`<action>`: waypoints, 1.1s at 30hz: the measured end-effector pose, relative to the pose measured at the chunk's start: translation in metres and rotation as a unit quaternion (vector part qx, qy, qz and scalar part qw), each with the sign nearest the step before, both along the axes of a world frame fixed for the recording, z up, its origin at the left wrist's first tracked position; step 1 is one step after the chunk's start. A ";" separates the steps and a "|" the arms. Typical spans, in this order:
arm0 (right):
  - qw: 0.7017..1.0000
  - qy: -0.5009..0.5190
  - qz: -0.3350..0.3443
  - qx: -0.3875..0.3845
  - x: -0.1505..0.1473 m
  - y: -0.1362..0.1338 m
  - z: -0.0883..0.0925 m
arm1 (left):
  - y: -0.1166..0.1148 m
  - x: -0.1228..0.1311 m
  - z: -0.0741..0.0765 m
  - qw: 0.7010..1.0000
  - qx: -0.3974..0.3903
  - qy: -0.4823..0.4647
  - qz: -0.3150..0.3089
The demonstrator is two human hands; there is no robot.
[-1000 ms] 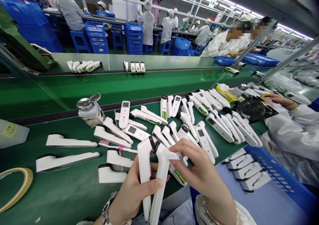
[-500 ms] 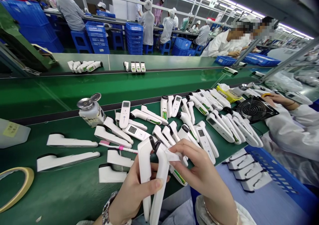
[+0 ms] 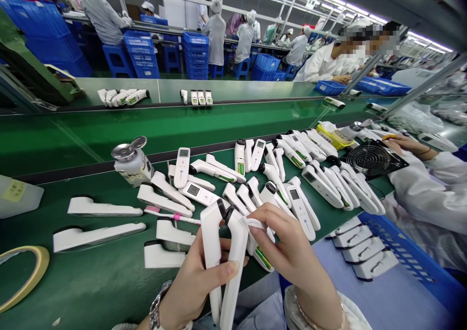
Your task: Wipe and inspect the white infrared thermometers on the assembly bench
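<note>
Two white thermometers with black tips, one on the left [image 3: 210, 242] and one on the right [image 3: 236, 237], stand side by side in my left hand [image 3: 199, 276]. Its thumb presses across the right one. My right hand [image 3: 288, 247] pinches a small white cloth or tissue [image 3: 255, 223] between thumb and fingers, against the side of the right thermometer's head. Behind my hands lie many more white thermometers, some with green battery compartments open. A pink-and-white brush [image 3: 177, 217] rests to the left of my hands.
A metal-topped bottle [image 3: 132, 162] stands behind. Tape [image 3: 40, 276] lies at far left, a blue crate [image 3: 430, 276] at right with white parts. Near a black fan [image 3: 372, 158] is another person's hand [image 3: 412, 145]. A green belt [image 3: 175, 125] runs across; people work beyond.
The white cloth in my right hand has folded narrower, and my right fingers have shifted slightly. My left hand still holds both thermometers.
</note>
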State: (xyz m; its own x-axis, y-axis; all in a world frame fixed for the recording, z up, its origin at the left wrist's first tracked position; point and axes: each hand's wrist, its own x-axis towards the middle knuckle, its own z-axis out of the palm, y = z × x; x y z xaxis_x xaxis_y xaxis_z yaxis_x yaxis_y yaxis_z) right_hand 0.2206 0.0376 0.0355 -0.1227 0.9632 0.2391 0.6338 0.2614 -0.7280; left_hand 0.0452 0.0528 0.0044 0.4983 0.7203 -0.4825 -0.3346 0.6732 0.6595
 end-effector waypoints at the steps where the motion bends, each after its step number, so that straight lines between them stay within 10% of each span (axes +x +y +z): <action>1: 1.000 0.000 -0.003 0.000 0.000 0.000 0.000 | 0.000 0.000 0.000 1.000 -0.001 -0.003 0.002; 22: 1.000 0.009 -0.005 0.003 0.000 -0.002 -0.002 | 0.000 0.000 0.000 1.000 -0.001 -0.010 -0.004; 28: 0.984 -0.007 -0.135 0.118 0.000 0.001 -0.011 | 0.001 -0.002 0.002 0.999 -0.039 -0.022 0.004; 33: 0.982 -0.015 -0.080 0.172 -0.008 -0.006 -0.011 | 0.001 -0.002 0.000 0.999 -0.010 -0.030 0.005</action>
